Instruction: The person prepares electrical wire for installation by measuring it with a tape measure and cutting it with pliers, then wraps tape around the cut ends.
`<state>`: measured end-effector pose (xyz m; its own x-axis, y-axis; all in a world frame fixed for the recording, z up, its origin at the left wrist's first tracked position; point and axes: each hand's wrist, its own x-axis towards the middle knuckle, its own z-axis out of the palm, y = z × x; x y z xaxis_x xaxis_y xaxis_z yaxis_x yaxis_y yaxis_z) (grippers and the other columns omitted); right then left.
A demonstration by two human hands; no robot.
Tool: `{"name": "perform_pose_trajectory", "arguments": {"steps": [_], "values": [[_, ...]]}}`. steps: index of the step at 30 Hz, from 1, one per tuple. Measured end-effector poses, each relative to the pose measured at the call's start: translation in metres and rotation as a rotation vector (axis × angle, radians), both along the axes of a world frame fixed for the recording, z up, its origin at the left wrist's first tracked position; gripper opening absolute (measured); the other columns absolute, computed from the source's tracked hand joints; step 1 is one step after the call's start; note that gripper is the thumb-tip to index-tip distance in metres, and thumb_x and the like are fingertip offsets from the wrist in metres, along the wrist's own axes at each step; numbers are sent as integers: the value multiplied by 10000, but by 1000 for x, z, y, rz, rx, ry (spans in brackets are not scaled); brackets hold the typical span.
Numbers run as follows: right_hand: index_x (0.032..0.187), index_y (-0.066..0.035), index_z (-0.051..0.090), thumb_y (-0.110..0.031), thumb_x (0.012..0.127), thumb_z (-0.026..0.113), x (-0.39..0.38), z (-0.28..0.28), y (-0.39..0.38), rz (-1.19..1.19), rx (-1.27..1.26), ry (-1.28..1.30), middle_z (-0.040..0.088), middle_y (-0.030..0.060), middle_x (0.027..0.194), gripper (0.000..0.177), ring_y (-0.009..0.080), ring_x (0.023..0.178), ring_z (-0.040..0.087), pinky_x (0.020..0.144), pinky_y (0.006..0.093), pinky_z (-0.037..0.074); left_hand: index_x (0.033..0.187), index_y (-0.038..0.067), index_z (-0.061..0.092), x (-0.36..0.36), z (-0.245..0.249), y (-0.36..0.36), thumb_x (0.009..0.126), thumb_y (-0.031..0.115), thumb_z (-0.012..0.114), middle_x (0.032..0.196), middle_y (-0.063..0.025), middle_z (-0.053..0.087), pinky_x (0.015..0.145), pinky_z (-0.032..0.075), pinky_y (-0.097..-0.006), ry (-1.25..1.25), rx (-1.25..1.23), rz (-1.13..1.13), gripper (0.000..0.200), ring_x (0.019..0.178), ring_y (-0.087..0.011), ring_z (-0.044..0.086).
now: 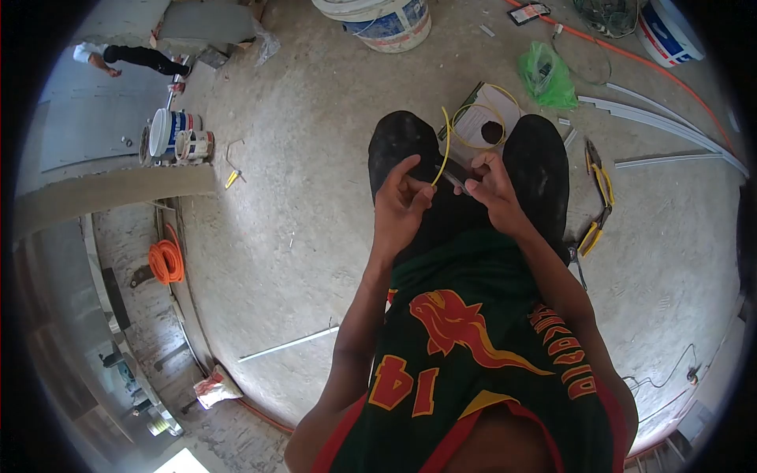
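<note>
My left hand [400, 206] pinches a thin yellow wire [448, 134] between thumb and fingertips, and its free end bends upward above the knees. A slim dark grey tool with a pale edge [453, 176] is gripped in my right hand [497, 193]. Its tip points toward the left hand, close beside the wire; I cannot tell its exact kind. Beyond the hands, between my dark-covered knees, lies a printed cardboard box [471, 124] with a round dark hole. Loops of yellow wire rest over this box.
Yellow-handled pliers [605, 188] lie on the concrete at the right, near pale trunking strips [650, 115]. A green plastic bag [547, 77] and a bucket [386, 27] are farther off. An orange hose coil [165, 261] lies left. Another person [134, 60] is at far upper left.
</note>
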<state>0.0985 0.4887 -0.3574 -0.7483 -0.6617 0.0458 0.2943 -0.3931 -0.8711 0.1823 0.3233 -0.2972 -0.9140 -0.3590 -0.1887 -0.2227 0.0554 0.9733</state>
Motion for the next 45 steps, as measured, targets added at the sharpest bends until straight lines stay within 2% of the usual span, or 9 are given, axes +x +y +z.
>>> {"name": "perform_pose_trajectory", "arguments": {"steps": [9,15,24,30,33,36,39,43,45], "values": [[1037,-76,347,-56,892,509,-1,7,5,74,19,48,486,88,976,218,144,880,490,847,321,412,1280,-10,535,0,2,-6,871,-7,587,797,-51,608,649,453,-240,-65,-67,-94,412,674,-106,540],[1019,-75,352,-95,896,510,-3,10,7,68,56,110,472,78,955,201,134,861,470,822,314,407,1173,0,625,-2,-6,-6,874,16,596,768,-45,567,614,415,-248,-5,-88,-103,301,674,-97,510],[992,-72,372,-108,898,530,-3,14,9,51,89,113,470,69,940,187,141,844,463,808,309,401,1051,16,693,-8,-10,11,834,-5,614,726,-69,540,553,399,-273,81,-533,42,232,611,-121,500],[974,-59,393,-112,851,602,-3,40,11,4,408,455,483,55,926,248,157,850,468,813,292,386,920,5,676,-17,-38,19,758,-30,641,762,-134,566,519,453,-328,153,-736,22,169,585,-220,583],[1051,-35,400,-140,827,644,-28,43,5,103,289,475,505,81,935,348,157,857,495,804,301,404,1104,-3,556,-20,-49,18,773,-24,648,799,-124,591,543,460,-290,163,-461,10,345,614,-186,592],[1003,-31,493,-217,799,707,-63,57,-15,418,151,296,544,47,911,349,106,871,510,777,282,418,1274,18,349,-23,-42,24,808,-18,639,807,-100,600,597,461,-257,256,-260,73,549,654,-137,582],[951,-9,585,-257,787,731,-82,63,-41,170,495,701,599,79,849,331,153,850,571,746,317,444,1346,54,207,-16,-54,20,847,-3,627,791,-63,576,639,444,-223,234,77,143,654,693,-89,553],[815,-34,623,-288,781,719,-78,40,-52,-288,593,1054,611,105,805,274,288,822,576,757,380,457,1314,34,332,-14,-38,16,865,8,624,777,-31,554,644,420,-197,337,190,149,536,699,-65,527],[857,-37,605,-241,801,704,-68,17,-50,-480,468,1015,600,125,881,233,289,849,569,785,385,448,1289,13,428,-14,-38,11,876,19,619,768,-10,537,629,399,-187,300,184,62,455,694,-55,503]]}}
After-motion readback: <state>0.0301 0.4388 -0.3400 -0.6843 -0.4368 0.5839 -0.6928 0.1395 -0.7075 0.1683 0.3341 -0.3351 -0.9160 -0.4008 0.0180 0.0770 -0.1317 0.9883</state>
